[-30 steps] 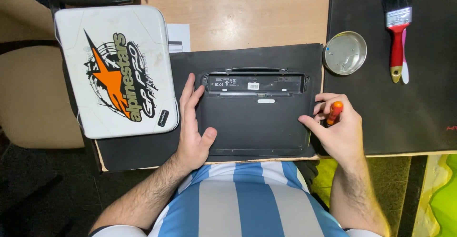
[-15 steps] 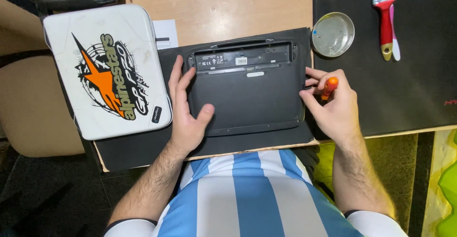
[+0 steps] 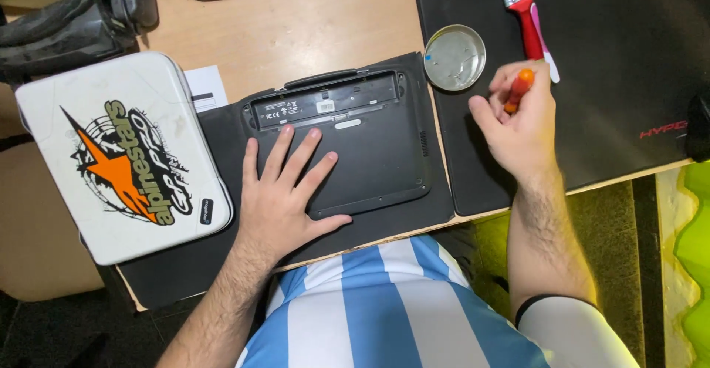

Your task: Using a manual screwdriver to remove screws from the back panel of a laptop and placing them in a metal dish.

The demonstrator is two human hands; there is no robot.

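Observation:
A small black laptop (image 3: 370, 153) lies upside down on a black mat (image 3: 222, 264) on the wooden desk. My left hand (image 3: 285, 194) rests flat on its underside, fingers spread. My right hand (image 3: 518, 124) hovers to the right of the laptop, over a second dark mat (image 3: 614, 65), shut on a screwdriver with an orange handle (image 3: 519, 87). A round metal dish (image 3: 455, 57) sits just left of that hand, near the laptop's far right corner.
A white padded case with an orange star graphic (image 3: 122, 157) lies left of the laptop. A red-handled paintbrush (image 3: 521, 5) rests on the right mat. Dark bags (image 3: 66, 24) sit at the far left. A slip of paper (image 3: 207, 90) peeks out beside the case.
My right hand with the screwdriver has lifted off the laptop's right edge and moved right, toward the metal dish. My left hand has slid from the left edge onto the middle of the underside.

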